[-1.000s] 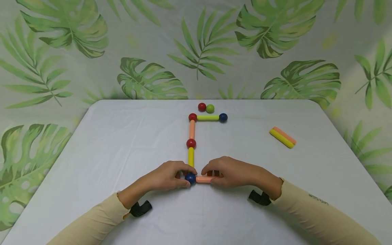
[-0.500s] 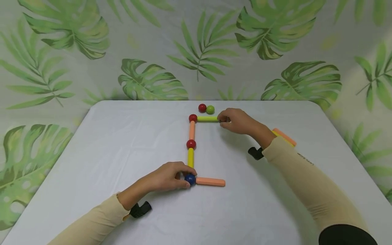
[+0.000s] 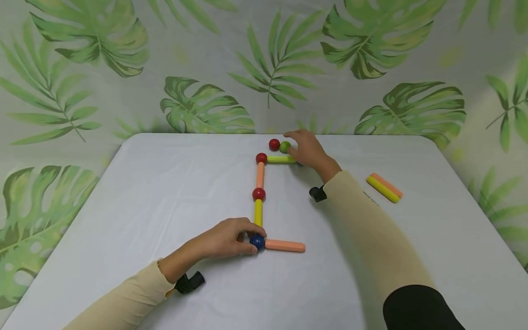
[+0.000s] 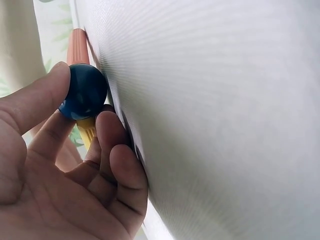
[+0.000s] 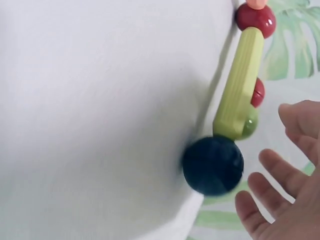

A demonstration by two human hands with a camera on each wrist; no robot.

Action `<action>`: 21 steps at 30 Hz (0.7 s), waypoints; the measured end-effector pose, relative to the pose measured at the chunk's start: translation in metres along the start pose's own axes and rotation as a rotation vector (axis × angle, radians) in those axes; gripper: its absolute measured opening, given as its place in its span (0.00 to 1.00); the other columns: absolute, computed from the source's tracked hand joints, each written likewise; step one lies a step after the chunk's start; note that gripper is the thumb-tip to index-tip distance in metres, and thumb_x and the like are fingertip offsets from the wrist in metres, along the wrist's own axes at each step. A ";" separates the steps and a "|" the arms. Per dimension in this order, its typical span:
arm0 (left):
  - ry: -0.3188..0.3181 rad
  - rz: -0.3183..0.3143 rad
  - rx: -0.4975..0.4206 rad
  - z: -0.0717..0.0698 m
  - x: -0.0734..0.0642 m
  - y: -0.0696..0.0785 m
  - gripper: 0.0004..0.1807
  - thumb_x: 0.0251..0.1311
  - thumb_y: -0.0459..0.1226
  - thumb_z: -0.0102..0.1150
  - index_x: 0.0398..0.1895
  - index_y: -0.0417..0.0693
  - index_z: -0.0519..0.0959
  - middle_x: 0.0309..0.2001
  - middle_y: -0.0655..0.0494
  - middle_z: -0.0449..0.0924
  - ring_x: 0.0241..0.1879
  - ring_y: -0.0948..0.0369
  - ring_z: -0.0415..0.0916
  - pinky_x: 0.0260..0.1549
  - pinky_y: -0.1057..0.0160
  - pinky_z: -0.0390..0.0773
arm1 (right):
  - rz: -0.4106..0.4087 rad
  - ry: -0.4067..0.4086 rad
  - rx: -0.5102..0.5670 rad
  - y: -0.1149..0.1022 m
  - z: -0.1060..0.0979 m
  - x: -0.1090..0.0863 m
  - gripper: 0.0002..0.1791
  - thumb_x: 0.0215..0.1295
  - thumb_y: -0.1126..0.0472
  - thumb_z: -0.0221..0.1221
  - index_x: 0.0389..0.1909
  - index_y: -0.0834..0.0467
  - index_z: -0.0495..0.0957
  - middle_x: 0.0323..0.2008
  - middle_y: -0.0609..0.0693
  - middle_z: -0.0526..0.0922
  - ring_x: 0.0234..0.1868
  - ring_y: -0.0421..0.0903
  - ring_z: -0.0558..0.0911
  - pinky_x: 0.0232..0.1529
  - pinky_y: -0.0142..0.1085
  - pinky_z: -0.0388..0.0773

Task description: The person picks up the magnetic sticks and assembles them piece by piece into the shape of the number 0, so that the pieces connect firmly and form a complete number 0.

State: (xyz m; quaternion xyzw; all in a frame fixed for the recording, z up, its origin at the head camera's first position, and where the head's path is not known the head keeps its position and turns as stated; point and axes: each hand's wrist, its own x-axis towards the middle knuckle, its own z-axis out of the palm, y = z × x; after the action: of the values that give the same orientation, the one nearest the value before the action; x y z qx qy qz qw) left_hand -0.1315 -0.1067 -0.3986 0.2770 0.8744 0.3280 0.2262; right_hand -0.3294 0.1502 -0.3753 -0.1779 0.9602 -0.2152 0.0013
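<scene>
One blue ball: left hand pinches it, right hand (sleeve lettering illegible) splayed.

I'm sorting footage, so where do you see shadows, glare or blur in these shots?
Head view: soft shadow on the white table beside the right sleeve; left wrist view: small glints on the pinched blue ball; right wrist view: soft edges on the other blue ball, a glint on the upper red ball.
</scene>
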 end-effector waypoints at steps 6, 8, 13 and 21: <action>-0.006 -0.001 -0.005 -0.001 0.000 0.001 0.16 0.60 0.40 0.68 0.52 0.60 0.83 0.38 0.61 0.77 0.35 0.63 0.69 0.33 0.69 0.71 | 0.052 -0.027 -0.021 -0.003 0.007 0.010 0.24 0.68 0.57 0.55 0.64 0.57 0.74 0.69 0.58 0.72 0.71 0.60 0.66 0.71 0.54 0.62; -0.010 0.001 -0.007 -0.001 -0.001 0.002 0.16 0.60 0.40 0.68 0.52 0.60 0.82 0.38 0.61 0.77 0.35 0.63 0.69 0.33 0.69 0.70 | 0.085 -0.027 -0.022 -0.002 0.010 0.011 0.23 0.68 0.56 0.56 0.61 0.58 0.75 0.67 0.57 0.73 0.69 0.59 0.67 0.69 0.54 0.65; -0.010 0.009 -0.004 -0.001 -0.001 0.000 0.16 0.60 0.41 0.68 0.52 0.60 0.82 0.39 0.61 0.77 0.35 0.63 0.69 0.32 0.70 0.70 | 0.164 0.002 0.007 0.002 0.016 0.014 0.20 0.68 0.53 0.58 0.56 0.57 0.76 0.62 0.54 0.78 0.62 0.58 0.71 0.62 0.55 0.70; -0.002 0.002 -0.009 0.000 -0.001 -0.001 0.16 0.60 0.41 0.68 0.52 0.60 0.82 0.39 0.61 0.77 0.35 0.63 0.69 0.32 0.69 0.70 | 0.231 0.050 0.093 0.006 0.021 0.015 0.21 0.68 0.53 0.59 0.57 0.58 0.73 0.59 0.55 0.79 0.60 0.56 0.73 0.63 0.52 0.68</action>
State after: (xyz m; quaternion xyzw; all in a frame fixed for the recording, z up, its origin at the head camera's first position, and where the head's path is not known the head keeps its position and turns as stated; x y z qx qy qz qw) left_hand -0.1308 -0.1081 -0.3985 0.2774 0.8723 0.3319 0.2280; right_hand -0.3444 0.1416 -0.3961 -0.0605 0.9630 -0.2625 0.0102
